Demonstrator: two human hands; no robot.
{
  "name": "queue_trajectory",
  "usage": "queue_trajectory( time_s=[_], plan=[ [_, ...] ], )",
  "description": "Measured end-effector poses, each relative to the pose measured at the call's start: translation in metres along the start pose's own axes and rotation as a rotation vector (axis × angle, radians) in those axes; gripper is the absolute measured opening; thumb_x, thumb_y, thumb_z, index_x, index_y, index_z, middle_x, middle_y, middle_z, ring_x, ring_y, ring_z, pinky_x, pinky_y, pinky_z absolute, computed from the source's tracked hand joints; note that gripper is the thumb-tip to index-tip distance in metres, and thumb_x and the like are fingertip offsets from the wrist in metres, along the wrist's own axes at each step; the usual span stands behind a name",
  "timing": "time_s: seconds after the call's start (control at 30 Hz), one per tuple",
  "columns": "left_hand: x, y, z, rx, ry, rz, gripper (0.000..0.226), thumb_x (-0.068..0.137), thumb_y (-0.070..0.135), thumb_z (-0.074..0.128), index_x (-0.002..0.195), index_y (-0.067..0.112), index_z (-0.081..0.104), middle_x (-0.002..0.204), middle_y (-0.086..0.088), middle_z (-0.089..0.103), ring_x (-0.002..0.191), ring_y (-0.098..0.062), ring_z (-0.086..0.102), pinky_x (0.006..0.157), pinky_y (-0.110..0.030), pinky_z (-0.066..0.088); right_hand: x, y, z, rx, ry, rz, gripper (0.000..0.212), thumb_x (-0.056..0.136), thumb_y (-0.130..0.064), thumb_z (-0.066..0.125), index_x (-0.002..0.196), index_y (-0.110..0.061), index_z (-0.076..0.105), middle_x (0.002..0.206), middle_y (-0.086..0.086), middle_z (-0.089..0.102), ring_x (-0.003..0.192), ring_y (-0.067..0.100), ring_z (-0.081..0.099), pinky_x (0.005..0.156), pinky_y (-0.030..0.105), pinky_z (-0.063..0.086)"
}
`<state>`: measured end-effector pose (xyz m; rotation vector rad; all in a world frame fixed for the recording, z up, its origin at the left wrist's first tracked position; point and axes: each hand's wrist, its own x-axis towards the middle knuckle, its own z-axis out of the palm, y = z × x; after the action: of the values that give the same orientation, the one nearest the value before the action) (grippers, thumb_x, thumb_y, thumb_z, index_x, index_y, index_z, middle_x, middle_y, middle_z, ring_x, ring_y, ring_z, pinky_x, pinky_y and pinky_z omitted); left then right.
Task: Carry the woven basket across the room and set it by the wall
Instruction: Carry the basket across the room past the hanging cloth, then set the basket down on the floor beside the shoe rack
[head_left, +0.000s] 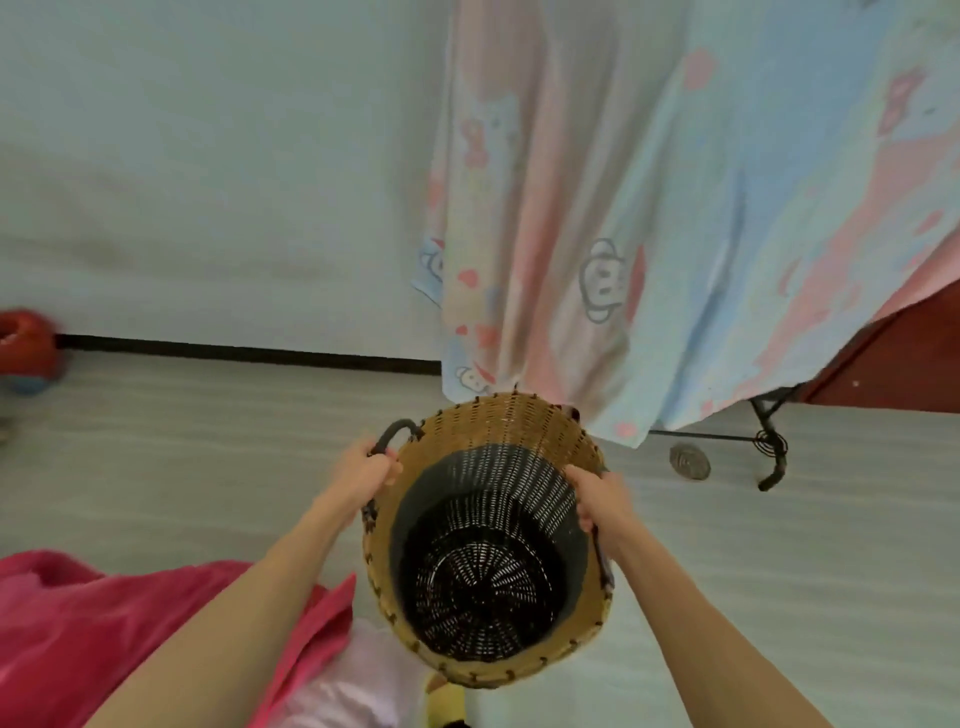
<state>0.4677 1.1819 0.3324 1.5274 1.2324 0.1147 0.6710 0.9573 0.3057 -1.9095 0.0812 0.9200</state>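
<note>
The woven basket (485, 545) is round, tan at the rim and black inside, with dark loop handles on two sides; it looks empty. I hold it in front of me, above the grey floor. My left hand (366, 470) grips the left handle. My right hand (597, 501) is closed over the right rim and handle. The pale wall (208, 182) with its black skirting strip lies ahead, a short way beyond the basket.
A patterned pastel sheet (597, 234) hangs on a black drying rack (769, 436) just behind the basket, to the right. A round floor drain (689, 461) lies near it. A red object (26, 345) sits at the far left by the wall. Pink cloth (104, 623) is at bottom left.
</note>
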Motion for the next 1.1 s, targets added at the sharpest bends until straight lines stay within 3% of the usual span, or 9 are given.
queue_trajectory(
  time_s=[0.07,0.13,0.33,0.37,0.53,0.67,0.8,0.93,1.1],
  plan=[
    [0.020,0.005,-0.025,-0.074,0.002,-0.052,0.011,0.078,0.001,0.052,0.069,0.006,0.055,0.075,-0.014,0.058,0.049,-0.020,0.045,0.050,-0.030,0.037,0.008,-0.024,0.032,-0.038,-0.033,-0.018,0.050,0.100,-0.022,0.059,0.132,0.008,0.035,0.055,0.002,0.033,0.046,0.014,0.028,0.044,0.029,0.023],
    [0.041,0.015,-0.047,-0.136,0.021,-0.081,0.022,0.084,0.012,0.050,0.063,0.011,0.052,0.062,-0.007,0.050,0.041,-0.017,0.035,0.044,-0.029,0.030,0.018,-0.048,0.059,-0.090,-0.070,-0.045,0.051,0.100,-0.021,0.059,0.114,-0.006,0.013,0.057,0.003,0.030,0.048,0.015,0.025,0.047,0.030,0.020],
    [0.117,0.043,-0.086,-0.075,0.042,-0.095,0.033,0.102,0.039,0.033,0.096,0.019,0.058,0.069,-0.002,0.041,0.057,-0.014,0.036,0.060,-0.029,0.035,0.075,-0.113,0.127,-0.181,-0.147,0.014,0.016,0.097,-0.025,0.062,0.107,-0.023,0.050,0.049,-0.002,0.033,0.040,0.011,0.029,0.040,0.027,0.025],
    [0.131,0.046,-0.091,-0.041,0.047,-0.089,0.030,0.102,0.040,0.031,0.099,0.022,0.055,0.076,-0.004,0.045,0.063,-0.016,0.041,0.067,-0.031,0.038,0.092,-0.122,0.140,-0.188,-0.168,0.013,0.033,0.097,-0.024,0.062,0.105,-0.023,0.030,0.050,-0.002,0.032,0.040,0.011,0.029,0.040,0.026,0.025],
    [0.201,0.056,-0.126,-0.041,0.154,-0.152,0.039,0.102,0.043,0.031,0.077,0.020,0.050,0.069,-0.006,0.043,0.061,-0.018,0.041,0.071,-0.034,0.041,0.147,-0.175,0.199,-0.329,-0.288,-0.043,0.072,0.099,-0.022,0.058,0.156,-0.001,0.020,0.059,0.003,0.036,0.049,0.014,0.035,0.050,0.030,0.033],
    [0.256,0.063,-0.154,-0.136,0.313,-0.217,0.046,0.098,0.046,0.035,0.096,0.009,0.061,0.072,-0.011,0.054,0.065,-0.023,0.049,0.075,-0.039,0.043,0.194,-0.217,0.247,-0.392,-0.350,-0.072,0.042,0.102,-0.014,0.048,0.138,0.007,0.041,0.065,0.004,0.038,0.055,0.015,0.036,0.059,0.034,0.034],
    [0.300,0.070,-0.184,-0.205,0.405,-0.281,0.064,0.094,0.052,0.039,0.115,-0.003,0.064,0.113,-0.030,0.066,0.106,-0.044,0.062,0.093,-0.049,0.049,0.222,-0.249,0.291,-0.419,-0.343,-0.083,0.003,0.104,-0.009,0.044,0.105,-0.010,0.046,0.081,0.010,0.046,0.064,0.015,0.045,0.050,0.021,0.040],
    [0.363,0.074,-0.220,-0.272,0.396,-0.291,0.030,0.091,0.035,0.044,0.083,0.012,0.062,0.076,-0.010,0.058,0.080,-0.026,0.056,0.087,-0.043,0.049,0.268,-0.271,0.343,-0.474,-0.289,-0.097,0.019,0.102,-0.022,0.046,0.098,-0.010,0.060,0.097,0.008,0.067,0.088,0.022,0.059,0.086,0.039,0.045],
    [0.460,0.075,-0.263,-0.290,0.283,-0.376,0.021,0.096,0.015,0.048,0.110,0.005,0.060,0.095,-0.009,0.068,0.106,-0.028,0.064,0.106,-0.044,0.043,0.323,-0.293,0.411,-0.469,-0.240,-0.039,0.024,0.102,-0.022,0.046,0.116,-0.006,0.058,0.108,0.009,0.071,0.103,0.027,0.064,0.088,0.039,0.046]
  ],
)
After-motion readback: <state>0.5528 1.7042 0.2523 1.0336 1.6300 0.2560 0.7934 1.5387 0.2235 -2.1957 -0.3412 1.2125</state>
